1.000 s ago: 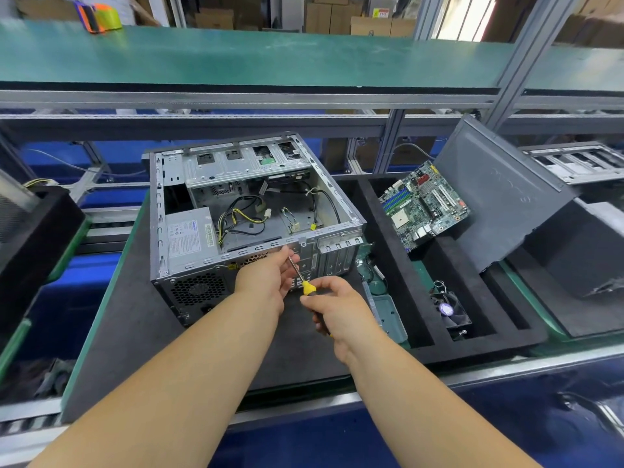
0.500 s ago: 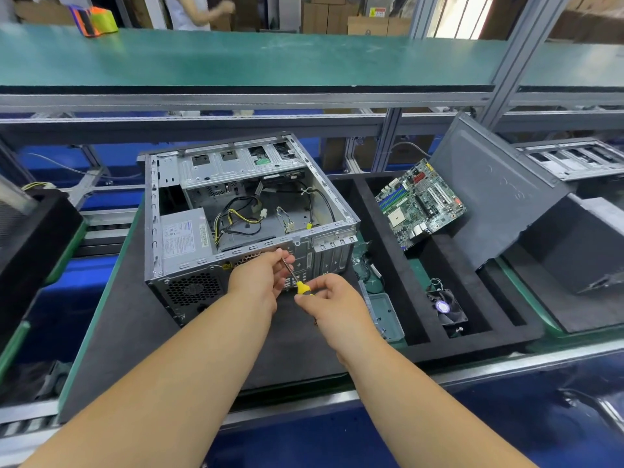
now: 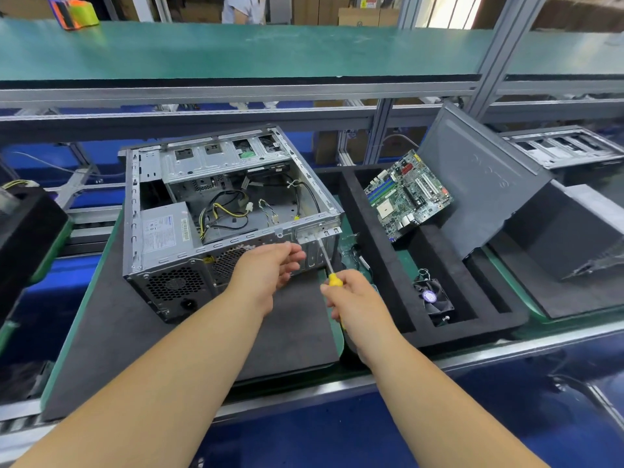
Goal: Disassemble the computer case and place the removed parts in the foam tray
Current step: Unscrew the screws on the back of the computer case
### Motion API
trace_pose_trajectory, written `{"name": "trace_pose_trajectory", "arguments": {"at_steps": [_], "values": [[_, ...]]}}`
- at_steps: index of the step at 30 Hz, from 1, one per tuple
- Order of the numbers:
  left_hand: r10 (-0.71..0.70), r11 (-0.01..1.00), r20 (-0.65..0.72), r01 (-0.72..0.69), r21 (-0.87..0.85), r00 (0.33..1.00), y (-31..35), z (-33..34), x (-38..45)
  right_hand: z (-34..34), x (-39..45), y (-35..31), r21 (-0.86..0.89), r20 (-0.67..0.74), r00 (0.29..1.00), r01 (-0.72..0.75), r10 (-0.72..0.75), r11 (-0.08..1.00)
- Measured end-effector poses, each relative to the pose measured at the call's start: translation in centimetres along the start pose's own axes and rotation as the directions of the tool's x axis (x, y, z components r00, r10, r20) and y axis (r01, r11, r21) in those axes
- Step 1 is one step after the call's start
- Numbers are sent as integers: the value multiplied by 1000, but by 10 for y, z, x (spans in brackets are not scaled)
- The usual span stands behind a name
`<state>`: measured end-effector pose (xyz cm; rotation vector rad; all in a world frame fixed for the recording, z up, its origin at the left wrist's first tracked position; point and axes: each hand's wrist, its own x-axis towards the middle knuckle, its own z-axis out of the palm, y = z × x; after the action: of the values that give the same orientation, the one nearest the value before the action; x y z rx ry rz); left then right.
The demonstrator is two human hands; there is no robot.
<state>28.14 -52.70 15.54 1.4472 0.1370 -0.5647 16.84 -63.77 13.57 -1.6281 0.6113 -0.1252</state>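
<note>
Unscrewing at case point(image 3: 216, 231) rear slot bracket: right hand point(image 3: 354, 298) gripping screwdriver point(image 3: 326, 258), left hand point(image 3: 266, 268) loosely curled, apparently holding nothing; next, probably catch freed screw.

Both my bare forearms reach forward from the bottom of the view, converging toward the middle. My left hand point(image 3: 266, 271) hangs palm turned inward, fingers loosely curled with the tips pointing right; I cannot tell whether anything small sits between them. My right hand point(image 3: 354, 298) sits just to the right of it and a little nearer to me, knuckles up, fingers wrapped round the yellow handle of a screwdriver point(image 3: 329, 265), whose metal shaft points up and away from me. The two hands are close but apart.
</note>
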Motion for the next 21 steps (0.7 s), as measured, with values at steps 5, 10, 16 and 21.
{"name": "trace_pose_trajectory", "arguments": {"at_steps": [5,10,16,21], "values": [[-58,959,290,-28,282,955,-23,36,-12,-35,9,-6,79,-80,996,46,-40,996],[-83,932,384,-66,357,920,-34,71,-13,-68,23,-3,45,-60,998,20,-17,999],[-86,940,384,-53,338,919,-54,92,4,-99,44,11,8,-44,999,-5,6,1000],[-80,875,264,-59,481,961,-74,98,18,-114,76,35,-357,-106,994,-18,-21,934]]}}
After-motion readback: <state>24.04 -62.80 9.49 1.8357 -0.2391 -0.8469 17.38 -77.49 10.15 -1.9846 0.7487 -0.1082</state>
